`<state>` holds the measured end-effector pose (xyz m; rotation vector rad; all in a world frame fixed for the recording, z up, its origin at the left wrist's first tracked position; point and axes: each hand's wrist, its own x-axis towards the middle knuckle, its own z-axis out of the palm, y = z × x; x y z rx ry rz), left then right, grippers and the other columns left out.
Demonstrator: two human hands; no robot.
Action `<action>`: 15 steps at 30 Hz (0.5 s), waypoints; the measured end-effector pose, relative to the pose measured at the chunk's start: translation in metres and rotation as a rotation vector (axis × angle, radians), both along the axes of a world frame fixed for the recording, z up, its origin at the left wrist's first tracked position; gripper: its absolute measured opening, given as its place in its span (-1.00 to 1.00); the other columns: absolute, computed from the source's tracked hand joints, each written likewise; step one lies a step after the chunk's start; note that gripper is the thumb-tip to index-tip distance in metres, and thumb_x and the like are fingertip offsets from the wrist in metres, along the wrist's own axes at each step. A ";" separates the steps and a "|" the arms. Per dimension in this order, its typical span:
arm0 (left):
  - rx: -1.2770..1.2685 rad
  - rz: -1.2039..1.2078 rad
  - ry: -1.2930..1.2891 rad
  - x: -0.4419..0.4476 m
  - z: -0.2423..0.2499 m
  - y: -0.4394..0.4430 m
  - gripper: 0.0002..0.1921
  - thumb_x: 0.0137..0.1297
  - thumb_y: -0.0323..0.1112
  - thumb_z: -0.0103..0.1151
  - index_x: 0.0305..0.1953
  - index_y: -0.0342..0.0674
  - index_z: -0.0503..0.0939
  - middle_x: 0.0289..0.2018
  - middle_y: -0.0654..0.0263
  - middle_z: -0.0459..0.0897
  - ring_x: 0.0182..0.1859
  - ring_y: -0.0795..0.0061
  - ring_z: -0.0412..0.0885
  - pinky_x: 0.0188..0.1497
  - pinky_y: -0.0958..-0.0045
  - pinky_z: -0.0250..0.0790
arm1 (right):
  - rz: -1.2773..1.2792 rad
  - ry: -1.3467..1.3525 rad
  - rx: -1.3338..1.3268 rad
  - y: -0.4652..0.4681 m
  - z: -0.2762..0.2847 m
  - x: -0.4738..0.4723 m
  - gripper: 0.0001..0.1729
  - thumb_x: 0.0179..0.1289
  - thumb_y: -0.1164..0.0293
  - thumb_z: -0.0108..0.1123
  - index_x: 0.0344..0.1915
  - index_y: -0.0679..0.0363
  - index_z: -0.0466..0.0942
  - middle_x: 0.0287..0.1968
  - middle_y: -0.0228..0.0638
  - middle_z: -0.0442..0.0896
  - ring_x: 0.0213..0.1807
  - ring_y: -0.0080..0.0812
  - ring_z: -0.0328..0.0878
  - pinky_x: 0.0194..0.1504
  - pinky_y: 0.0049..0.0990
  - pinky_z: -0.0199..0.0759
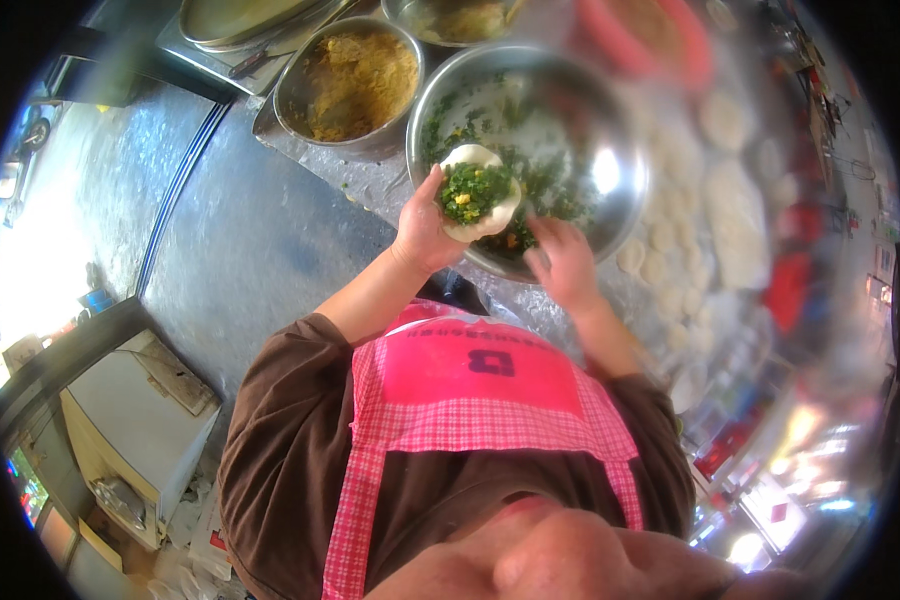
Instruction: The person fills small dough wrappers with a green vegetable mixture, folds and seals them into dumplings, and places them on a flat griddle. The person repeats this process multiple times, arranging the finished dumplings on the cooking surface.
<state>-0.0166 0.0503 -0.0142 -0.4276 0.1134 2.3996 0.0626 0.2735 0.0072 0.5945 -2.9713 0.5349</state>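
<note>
My left hand (426,229) cups a round dough wrapper (504,217) from below, its thumb along the near-left rim. A mound of chopped greens with yellow bits (474,187) fills the wrapper's middle. Both are held over the left part of a large stainless steel bowl (621,112). More chopped greens (559,184) lie scattered in that bowl and up its wall. My right hand (564,259) is over the bowl's near rim, fingers bent down at the greens beside the wrapper. Its fingertips are blurred, so whether they pinch any filling is unclear.
A metal pot of yellow-brown crumbly filling (364,82) stands left of the bowl, another metal bowl (457,26) behind it. Blurred dough pieces (656,262) and a longer dough slab (735,225) lie right. A red basin (694,52) sits far right. Table edge (322,169) borders the floor.
</note>
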 end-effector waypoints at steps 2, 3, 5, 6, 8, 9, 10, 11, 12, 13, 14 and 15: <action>-0.013 -0.004 -0.015 0.000 0.001 0.000 -0.40 0.54 0.12 -0.22 0.36 -0.20 0.32 0.29 0.02 0.46 0.31 -0.05 0.45 0.36 -0.11 0.29 | 0.088 -0.184 0.114 0.005 -0.004 0.002 -0.24 0.38 -0.07 0.10 0.37 0.24 0.35 0.42 -0.08 0.33 0.50 -0.08 0.17 0.47 -0.20 0.02; -0.016 -0.011 -0.021 0.000 0.003 0.002 -0.40 0.54 0.13 -0.21 0.36 -0.20 0.32 0.28 0.03 0.46 0.30 -0.05 0.45 0.37 -0.12 0.28 | 0.026 -0.278 -0.299 0.004 -0.015 -0.001 -0.21 0.40 -0.09 0.06 0.39 0.26 0.31 0.43 -0.10 0.32 0.51 -0.12 0.17 0.48 -0.21 0.00; 0.060 0.000 -0.007 0.002 0.002 0.010 -0.40 0.54 0.13 -0.22 0.35 -0.20 0.33 0.28 0.04 0.46 0.30 -0.04 0.45 0.37 -0.12 0.28 | -0.100 -0.436 -1.129 -0.014 -0.037 -0.013 -0.16 0.45 -0.15 -0.02 0.44 0.28 0.23 0.46 -0.16 0.29 0.51 -0.20 0.15 0.50 -0.24 -0.05; 0.092 0.020 -0.001 0.005 0.000 0.013 -0.40 0.54 0.13 -0.22 0.35 -0.20 0.33 0.28 0.04 0.46 0.30 -0.04 0.45 0.37 -0.12 0.28 | -0.202 -0.537 -1.493 -0.034 -0.030 -0.023 -0.13 0.50 -0.16 -0.12 0.48 0.29 0.13 0.48 -0.18 0.26 0.51 -0.28 0.14 0.52 -0.28 -0.11; 0.072 0.089 -0.036 0.007 0.005 0.024 -0.41 0.54 0.14 -0.24 0.35 -0.17 0.32 0.29 0.05 0.43 0.32 -0.04 0.41 0.37 -0.12 0.28 | -0.328 -0.626 -1.951 -0.063 -0.014 -0.045 -0.34 0.59 0.02 -0.21 0.44 0.26 0.22 0.38 -0.16 0.39 0.41 -0.28 0.30 0.45 -0.28 0.09; 0.061 0.123 -0.053 0.007 0.007 0.028 -0.41 0.54 0.14 -0.25 0.35 -0.15 0.31 0.29 0.06 0.42 0.32 -0.04 0.39 0.36 -0.11 0.29 | -0.432 -0.634 -2.064 -0.076 -0.007 -0.053 -0.41 0.62 0.11 -0.24 0.41 0.26 0.26 0.34 -0.17 0.43 0.37 -0.28 0.36 0.42 -0.28 0.17; 0.057 0.133 -0.067 0.006 0.006 0.028 -0.43 0.54 0.13 -0.23 0.33 -0.16 0.33 0.28 0.07 0.43 0.31 -0.02 0.40 0.34 -0.10 0.30 | -0.567 -0.547 -1.969 -0.086 -0.002 -0.059 -0.49 0.63 0.20 -0.27 0.34 0.26 0.35 0.27 -0.20 0.49 0.27 -0.30 0.46 0.33 -0.30 0.33; -0.022 0.145 -0.093 0.006 0.006 0.030 -0.44 0.54 0.12 -0.22 0.32 -0.16 0.35 0.27 0.08 0.44 0.30 0.00 0.41 0.34 -0.07 0.31 | -0.619 -0.551 -1.983 -0.087 -0.005 -0.062 -0.50 0.63 0.21 -0.27 0.33 0.26 0.36 0.25 -0.20 0.50 0.25 -0.30 0.48 0.31 -0.30 0.35; -0.099 0.151 -0.122 0.004 0.009 0.032 -0.45 0.54 0.11 -0.20 0.31 -0.16 0.36 0.26 0.09 0.45 0.30 0.02 0.42 0.34 -0.04 0.32 | -0.677 -0.552 -1.995 -0.089 -0.007 -0.065 -0.51 0.63 0.22 -0.27 0.32 0.26 0.38 0.24 -0.21 0.51 0.23 -0.30 0.49 0.30 -0.30 0.37; -0.176 0.157 -0.151 0.003 0.011 0.035 -0.46 0.54 0.10 -0.18 0.30 -0.16 0.37 0.25 0.10 0.46 0.29 0.04 0.43 0.34 -0.01 0.33 | -0.736 -0.552 -2.007 -0.091 -0.008 -0.067 -0.51 0.62 0.23 -0.28 0.30 0.26 0.39 0.22 -0.21 0.53 0.21 -0.30 0.51 0.28 -0.30 0.39; -0.255 0.188 -0.119 0.004 0.008 0.039 -0.51 0.54 0.03 -0.14 0.27 -0.18 0.40 0.19 0.16 0.50 0.24 0.18 0.48 0.30 0.16 0.37 | -0.704 -0.492 -1.981 -0.093 -0.005 -0.065 -0.51 0.63 0.22 -0.28 0.29 0.28 0.40 0.19 -0.20 0.54 0.17 -0.30 0.54 0.26 -0.30 0.42; -0.370 0.220 -0.072 0.005 0.001 0.042 -0.53 0.54 0.00 -0.14 0.27 -0.18 0.41 0.18 0.18 0.51 0.22 0.23 0.49 0.28 0.20 0.38 | -0.697 -0.451 -1.950 -0.094 -0.007 -0.064 -0.51 0.63 0.22 -0.28 0.28 0.29 0.41 0.19 -0.19 0.55 0.17 -0.30 0.53 0.27 -0.31 0.41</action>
